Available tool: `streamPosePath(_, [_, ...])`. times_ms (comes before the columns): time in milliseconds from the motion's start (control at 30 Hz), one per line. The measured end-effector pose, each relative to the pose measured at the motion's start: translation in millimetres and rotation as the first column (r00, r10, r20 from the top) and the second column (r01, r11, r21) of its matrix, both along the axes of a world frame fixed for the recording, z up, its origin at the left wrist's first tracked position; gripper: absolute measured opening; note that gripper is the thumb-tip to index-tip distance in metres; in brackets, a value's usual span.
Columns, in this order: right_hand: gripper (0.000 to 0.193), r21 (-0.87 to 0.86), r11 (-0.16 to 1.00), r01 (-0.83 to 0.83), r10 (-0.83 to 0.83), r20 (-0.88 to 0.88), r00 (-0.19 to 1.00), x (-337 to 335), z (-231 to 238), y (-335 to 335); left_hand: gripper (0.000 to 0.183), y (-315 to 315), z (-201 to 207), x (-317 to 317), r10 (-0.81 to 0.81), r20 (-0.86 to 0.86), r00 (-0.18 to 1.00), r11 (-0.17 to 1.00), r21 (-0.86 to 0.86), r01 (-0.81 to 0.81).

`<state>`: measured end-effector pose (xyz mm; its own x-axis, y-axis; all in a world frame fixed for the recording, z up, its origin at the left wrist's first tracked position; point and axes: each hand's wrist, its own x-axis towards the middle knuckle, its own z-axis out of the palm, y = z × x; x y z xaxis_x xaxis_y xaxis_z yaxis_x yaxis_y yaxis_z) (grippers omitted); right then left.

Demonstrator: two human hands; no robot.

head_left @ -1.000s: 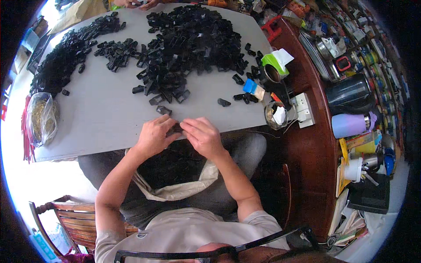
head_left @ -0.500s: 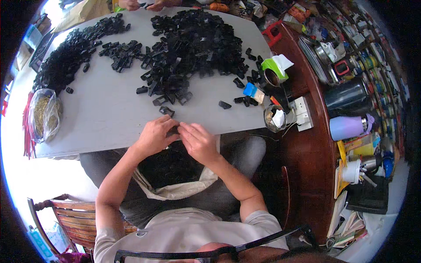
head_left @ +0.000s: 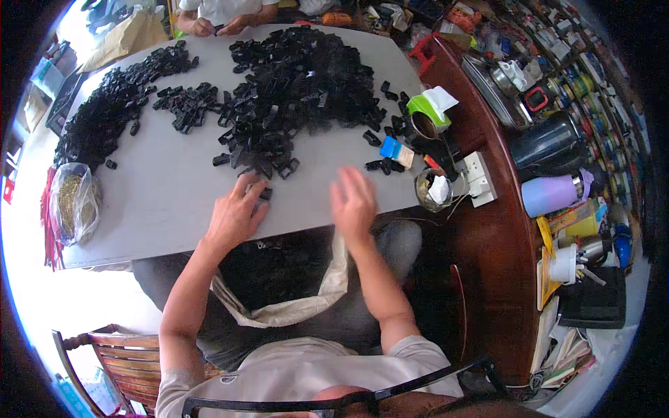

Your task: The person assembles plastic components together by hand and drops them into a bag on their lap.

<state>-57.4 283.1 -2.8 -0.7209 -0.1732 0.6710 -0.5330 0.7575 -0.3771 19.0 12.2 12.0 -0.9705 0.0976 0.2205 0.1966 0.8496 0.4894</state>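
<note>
Sack: cream cloth, [head_left: 300, 315] in the lap below the table [head_left: 174, 177]; rim folded outward, dark inside, contents too dim to tell apart.
Clear bag: [head_left: 89, 202] at the table's left edge; filled with fine gold-coloured bits, red strips [head_left: 50, 216] just beside it.
Glass bowl: [head_left: 420, 195] at the right edge; a crumpled white tissue [head_left: 439, 189] inside.
Green box: [head_left: 421, 106] far right; white tissue standing out of its top.
White cup: [head_left: 559, 267] right of the table; slim tools in it.
Black parts: main heap [head_left: 306, 83] mid-table, 1 long heap [head_left: 104, 115] along the left, 1 small cluster [head_left: 187, 106] between; a few strays at right.
Left hand: [head_left: 233, 214] back up, fingers forward and apart, tips at the heap's near end; 1 part [head_left: 265, 194] lies just beside the index finger. Grip partly spread; cannot tell whether anything is held.
Right hand: [head_left: 354, 207] near the table's front edge, fingers pointing away, blurred. Fingers look fairly straight; palm hidden, so hold and spread cannot be told.
Co-worker: 2 hands [head_left: 235, 25] at the far edge, a small dark piece [head_left: 219, 29] between them.
</note>
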Motion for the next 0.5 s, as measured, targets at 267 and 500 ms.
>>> streamPosePath(267, [0.029,-0.007,1.0,-0.019,0.02,0.146,0.989,-21.3,-19.7,18.7,0.031,-5.2,-2.4,1.2,-0.015,0.011,1.0,0.989,0.147,0.013])
streamPosePath(500, [0.029,-0.096,0.995,-0.03,0.055,0.261,0.964,-16.6,-20.6,14.5,0.026,-2.0,-14.7,1.6,-0.085,-0.103,0.991,0.987,0.127,0.098])
